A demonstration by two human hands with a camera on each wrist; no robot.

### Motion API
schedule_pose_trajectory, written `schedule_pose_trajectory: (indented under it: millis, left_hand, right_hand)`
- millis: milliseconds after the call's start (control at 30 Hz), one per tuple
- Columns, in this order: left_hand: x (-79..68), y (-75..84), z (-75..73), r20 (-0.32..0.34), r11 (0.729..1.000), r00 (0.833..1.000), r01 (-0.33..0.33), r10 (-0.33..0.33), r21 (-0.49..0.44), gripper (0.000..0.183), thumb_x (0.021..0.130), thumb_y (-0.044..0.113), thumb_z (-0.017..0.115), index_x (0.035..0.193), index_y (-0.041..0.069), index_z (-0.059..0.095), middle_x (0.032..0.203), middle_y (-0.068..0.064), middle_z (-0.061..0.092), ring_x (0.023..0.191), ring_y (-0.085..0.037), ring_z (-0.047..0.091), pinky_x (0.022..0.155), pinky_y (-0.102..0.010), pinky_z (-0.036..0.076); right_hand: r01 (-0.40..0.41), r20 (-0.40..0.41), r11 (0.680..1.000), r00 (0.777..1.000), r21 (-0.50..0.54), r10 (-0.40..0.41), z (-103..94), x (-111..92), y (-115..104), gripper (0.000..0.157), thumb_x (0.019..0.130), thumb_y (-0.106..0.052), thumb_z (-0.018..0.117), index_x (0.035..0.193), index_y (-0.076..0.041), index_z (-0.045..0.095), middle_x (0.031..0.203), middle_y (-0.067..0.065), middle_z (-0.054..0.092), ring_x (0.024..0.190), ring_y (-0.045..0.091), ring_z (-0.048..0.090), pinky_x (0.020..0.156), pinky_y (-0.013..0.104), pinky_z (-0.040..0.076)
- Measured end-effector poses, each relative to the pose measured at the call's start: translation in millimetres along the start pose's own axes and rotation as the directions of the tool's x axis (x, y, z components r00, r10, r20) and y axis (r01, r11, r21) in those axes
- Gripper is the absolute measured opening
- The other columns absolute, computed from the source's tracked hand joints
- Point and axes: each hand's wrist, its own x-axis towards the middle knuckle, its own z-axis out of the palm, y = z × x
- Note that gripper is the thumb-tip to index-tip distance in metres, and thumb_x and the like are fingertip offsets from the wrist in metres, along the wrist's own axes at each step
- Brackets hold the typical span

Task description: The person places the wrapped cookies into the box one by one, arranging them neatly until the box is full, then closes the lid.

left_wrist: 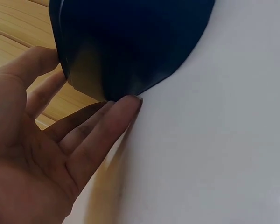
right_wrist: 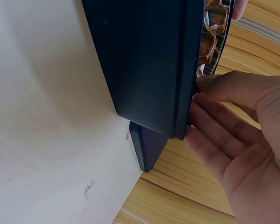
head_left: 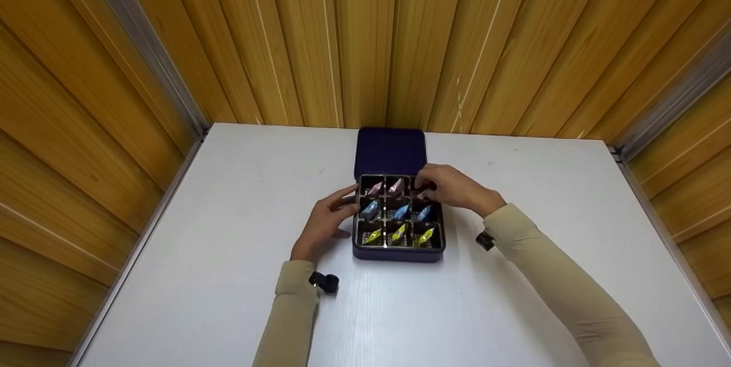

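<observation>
A dark blue hinged box (head_left: 398, 255) stands on the table with its lid laid back, its inside split into several compartments. Shiny wrapped candies sit in them: pink ones (head_left: 396, 187) in the back row, blue ones (head_left: 401, 212) in the middle, yellow ones (head_left: 398, 234) in front. My left hand (head_left: 326, 220) touches the box's left side and rim with fairly straight fingers. My right hand (head_left: 454, 185) reaches over the back right corner, thumb and fingertips bent down into that compartment. Whatever lies between those fingertips is hidden, also in the right wrist view.
The box's lid (head_left: 391, 151) lies towards the back edge of the white table (head_left: 257, 196). Behind rises a wood-patterned panel wall (head_left: 365, 41), with similar panels at both sides. Each wrist wears a small black camera, one beside the left sleeve (head_left: 297, 293).
</observation>
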Motion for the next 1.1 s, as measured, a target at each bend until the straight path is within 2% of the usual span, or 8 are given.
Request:
schedule_pose_trajectory:
  millis: [200,367,600,733,867,1100]
  left_hand:
    - [5.1,9.1,-4.1,0.011,0.996,1.0,0.022,-0.023,0.084,0.055,0.101,0.027,0.075,0.154,0.026,0.06,0.147,-0.018,0.061,0.128,-0.035,0.064,0.067,-0.047,0.065]
    - [16.1,19.5,-6.2,-0.022,0.988,0.999,0.047,-0.044,0.15,0.055,0.1,0.027,0.075,0.153,0.029,0.062,0.151,-0.018,0.058,0.131,-0.036,0.062,0.07,-0.048,0.066]
    - [40.1,29.4,-4.9,-0.056,0.978,0.998,0.003,0.009,0.208,0.057,0.099,0.025,0.073,0.154,0.02,0.06,0.154,-0.02,0.055,0.133,-0.034,0.06,0.076,-0.045,0.064]
    - [49.3,30.8,-4.1,-0.026,0.973,1.0,0.003,0.003,0.229,0.056,0.101,0.023,0.071,0.155,0.018,0.058,0.155,-0.016,0.055,0.133,-0.032,0.061,0.076,-0.045,0.064]
    - [51.0,32.0,-1.4,0.018,0.965,1.0,0.016,-0.021,0.26,0.053,0.103,0.022,0.069,0.155,0.019,0.059,0.154,-0.012,0.056,0.135,-0.035,0.058,0.076,-0.047,0.066]
    - [51.7,34.7,-1.3,0.057,0.958,0.998,-0.009,-0.008,0.287,0.049,0.103,0.023,0.069,0.151,0.013,0.063,0.145,-0.014,0.063,0.13,-0.036,0.062,0.068,-0.047,0.066]
  right_hand:
    - [-0.018,0.003,1.0,1.0,0.004,0.018,-0.9,-1.3,-0.5,0.016,0.094,0.002,0.079,0.11,0.002,0.075,0.109,0.014,0.07,0.101,0.029,0.067,0.088,0.048,0.058]
    - [-0.047,-0.015,0.999,0.999,0.013,0.047,-3.8,-2.0,0.1,0.016,0.095,0.002,0.076,0.112,0.002,0.075,0.111,0.013,0.07,0.104,0.03,0.067,0.092,0.049,0.057]
    - [-0.097,-0.132,0.995,0.986,0.019,0.099,-2.5,-2.4,5.8,0.028,0.099,-0.003,0.074,0.126,0.003,0.07,0.126,0.018,0.067,0.121,0.037,0.064,0.106,0.052,0.052]
    - [-0.156,-0.154,0.986,0.974,0.062,0.164,1.3,-4.4,10.4,0.04,0.101,-0.008,0.073,0.137,0.006,0.063,0.137,0.023,0.063,0.128,0.043,0.06,0.108,0.056,0.05]
    - [-0.207,-0.114,0.972,0.969,0.107,0.219,6.0,-8.6,14.3,0.044,0.104,-0.014,0.071,0.141,0.008,0.06,0.141,0.026,0.061,0.128,0.044,0.06,0.108,0.057,0.049]
    - [-0.208,-0.102,0.972,0.97,0.114,0.219,10.7,-14.7,14.0,0.043,0.104,-0.019,0.071,0.137,0.007,0.064,0.136,0.025,0.064,0.127,0.043,0.06,0.108,0.057,0.049]
